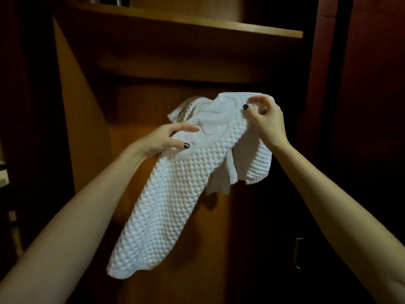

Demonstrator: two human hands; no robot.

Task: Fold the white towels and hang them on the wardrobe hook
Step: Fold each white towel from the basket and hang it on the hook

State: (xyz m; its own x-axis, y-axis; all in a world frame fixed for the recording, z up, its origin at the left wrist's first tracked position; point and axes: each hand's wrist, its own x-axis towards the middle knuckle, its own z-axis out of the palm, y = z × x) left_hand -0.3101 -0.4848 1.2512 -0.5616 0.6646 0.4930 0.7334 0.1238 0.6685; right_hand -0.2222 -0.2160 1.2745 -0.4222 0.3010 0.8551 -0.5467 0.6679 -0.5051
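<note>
Hanging looks risky: fingers of the left hand (161, 139) clamp the white waffle-weave towel (175, 194) at its side, the right hand (268, 121) fingers pinch its top, and bunched cloth may slip off the unseen wardrobe hook.

White towel (175, 194) of bumpy waffle-weave cloth, wardrobe (92, 119) of smooth matt wood

Bare forearms, sleeveless; hands (166, 137) wear black nail polish
</note>
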